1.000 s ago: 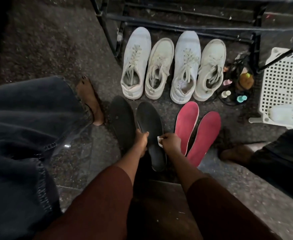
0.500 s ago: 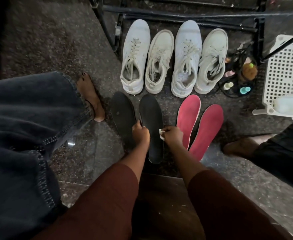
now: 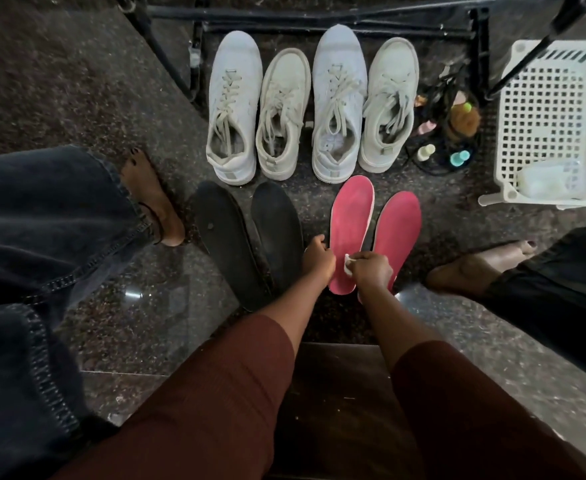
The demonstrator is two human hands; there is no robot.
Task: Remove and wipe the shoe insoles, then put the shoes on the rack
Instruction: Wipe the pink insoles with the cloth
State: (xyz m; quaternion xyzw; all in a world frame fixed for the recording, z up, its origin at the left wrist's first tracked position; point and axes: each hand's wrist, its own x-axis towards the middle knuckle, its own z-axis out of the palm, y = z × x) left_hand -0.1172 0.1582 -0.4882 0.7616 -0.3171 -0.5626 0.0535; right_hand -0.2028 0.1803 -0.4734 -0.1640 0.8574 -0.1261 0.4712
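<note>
On the floor at centre, the left hand (image 3: 317, 259) pinched the heel edge of the left red insole (image 3: 350, 230), and the right hand (image 3: 371, 270) gripped a white wipe (image 3: 452, 268) there. Advice: steady the heel, stroke toeward toward 12 o'clock. Count: two black insoles (image 3: 225, 237), two red insoles, four white shoes (image 3: 310, 109) at 12 o'clock, below the rack (image 3: 319, 15).

Your hands' way toward 12 o'clock is blocked by four white shoes (image 3: 312, 109) standing side by side. Bare floor (image 3: 59, 81) lies open at 10 o'clock; a white basket (image 3: 548, 126) crowds 2 o'clock.
</note>
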